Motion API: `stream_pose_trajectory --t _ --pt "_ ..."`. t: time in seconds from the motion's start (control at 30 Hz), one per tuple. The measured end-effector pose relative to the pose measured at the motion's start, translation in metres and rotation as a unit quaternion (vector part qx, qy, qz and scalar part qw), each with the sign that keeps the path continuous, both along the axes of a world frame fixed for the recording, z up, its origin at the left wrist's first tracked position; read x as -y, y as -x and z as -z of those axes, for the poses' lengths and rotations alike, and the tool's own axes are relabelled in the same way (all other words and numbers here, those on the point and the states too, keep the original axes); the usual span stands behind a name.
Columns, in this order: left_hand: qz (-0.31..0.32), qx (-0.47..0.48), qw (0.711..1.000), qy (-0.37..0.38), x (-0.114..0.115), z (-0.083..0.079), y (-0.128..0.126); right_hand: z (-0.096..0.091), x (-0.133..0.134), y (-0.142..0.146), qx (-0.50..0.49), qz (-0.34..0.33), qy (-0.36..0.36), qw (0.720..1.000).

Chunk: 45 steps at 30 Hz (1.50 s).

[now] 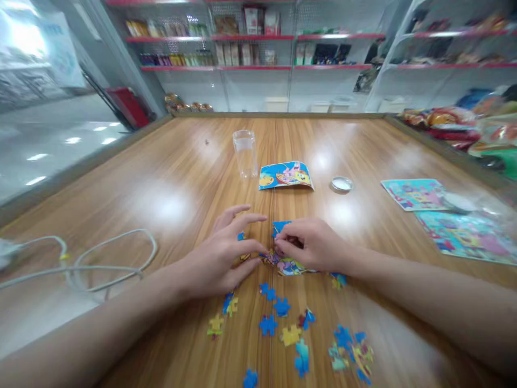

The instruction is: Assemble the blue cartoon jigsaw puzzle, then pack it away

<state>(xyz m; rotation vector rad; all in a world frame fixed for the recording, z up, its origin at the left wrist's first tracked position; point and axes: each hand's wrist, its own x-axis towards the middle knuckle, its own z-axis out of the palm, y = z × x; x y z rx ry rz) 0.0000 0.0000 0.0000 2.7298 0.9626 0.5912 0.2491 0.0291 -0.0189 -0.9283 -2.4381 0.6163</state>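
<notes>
right hand (317, 242) is curled over the puzzle (291, 267) mid-frame, hold cannot be told; left hand (220, 258) is spread apart. fitting seems underway; careful alignment is called for.

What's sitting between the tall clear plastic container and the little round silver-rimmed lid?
In the head view, a slightly bowed, mostly blue cartoon picture card lies between the clear plastic container and the round silver-rimmed lid.

Red-edged shelves (252, 37) beyond wooden table (197, 183)
</notes>
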Motion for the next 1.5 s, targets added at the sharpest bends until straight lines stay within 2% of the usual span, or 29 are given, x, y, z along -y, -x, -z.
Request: stream_pose_trajectory --t 0.13,0.33,0.53,0.73,1.1,1.33,1.5 --pt "-0.009 0.02 1.0 -0.005 0.003 -0.004 0.0 -0.003 0.0 -0.001 -0.002 -0.005 0.002 1.0" --pt "0.008 -0.023 1.0 0.015 0.004 -0.003 0.001 -0.004 0.002 -0.001 -0.01 0.0 0.002 1.0" --pt "0.0 -0.013 1.0 0.017 0.005 -0.006 -0.001 -0.003 0.001 -0.001 -0.008 -0.006 0.0 1.0" --pt "0.001 -0.063 0.998 0.029 0.004 -0.002 0.001 -0.003 0.001 -0.001 -0.007 -0.002 -0.001 1.0" --pt "-0.03 -0.022 0.998 0.044 0.002 0.007 -0.003 -0.001 0.001 -0.002 -0.011 -0.012 -0.029 0.999" --pt "-0.035 -0.011 0.998 0.048 0.001 0.006 -0.002 -0.005 0.006 -0.004 -0.069 -0.096 -0.138 0.983" --pt "-0.038 -0.004 0.998 0.046 0.001 0.007 -0.003 -0.005 0.007 -0.004 -0.022 -0.166 -0.112 0.98"
